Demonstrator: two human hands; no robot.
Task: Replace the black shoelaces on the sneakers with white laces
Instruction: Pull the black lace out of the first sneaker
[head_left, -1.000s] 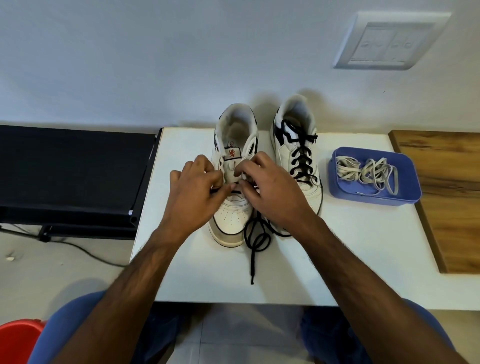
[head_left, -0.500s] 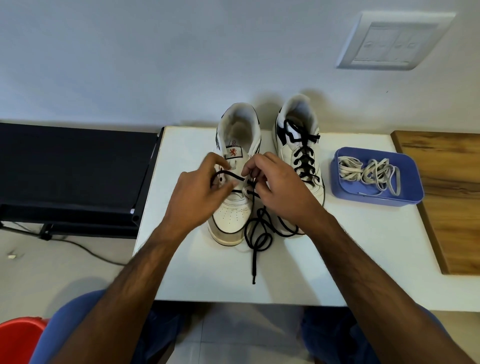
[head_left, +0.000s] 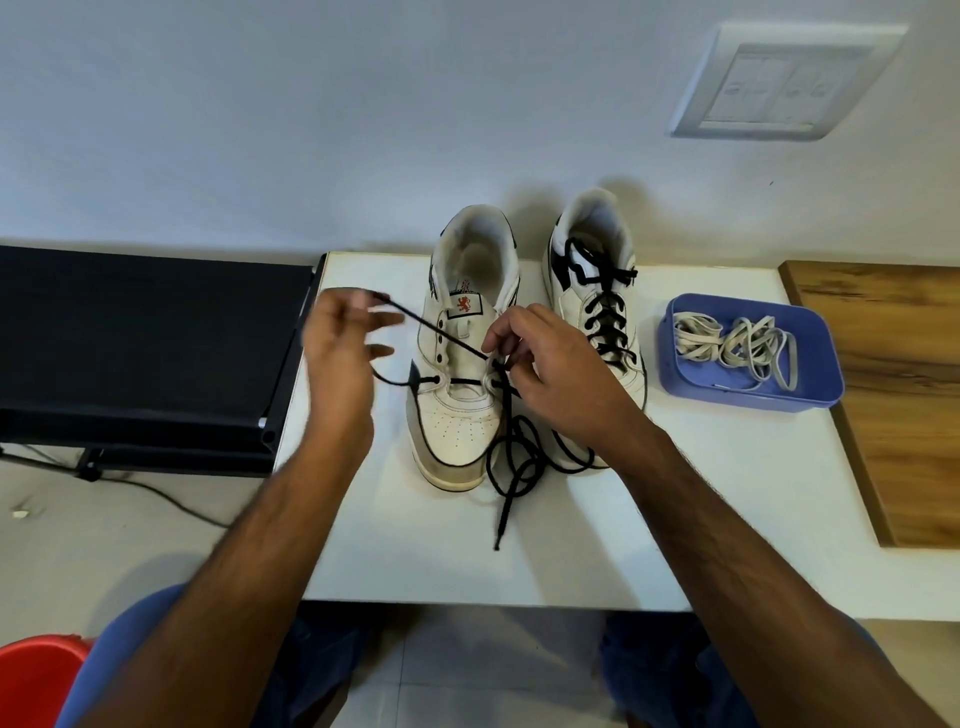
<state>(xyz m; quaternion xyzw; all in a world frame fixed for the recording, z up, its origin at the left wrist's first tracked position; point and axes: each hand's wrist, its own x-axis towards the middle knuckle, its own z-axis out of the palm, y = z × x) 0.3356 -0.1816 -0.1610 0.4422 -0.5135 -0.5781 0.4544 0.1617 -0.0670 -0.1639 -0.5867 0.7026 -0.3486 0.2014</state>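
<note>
Head view: black lace (head_left: 457, 347) is pinched by left hand (head_left: 337, 353) beside the left sneaker (head_left: 462, 410) on the table (head_left: 701, 499); right hand (head_left: 550, 369) grip pinches at the eyelets. Lace should be drawn straight out, shoe steadied.

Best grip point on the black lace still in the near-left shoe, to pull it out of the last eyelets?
Probably pinch the black lace at the bar crossing the lowest eyelets of the left shoe, coming from above. That span lies exposed and taut over the tongue, while the loose coil at the toe would only give slack. The left hand already pinches one end.
</note>
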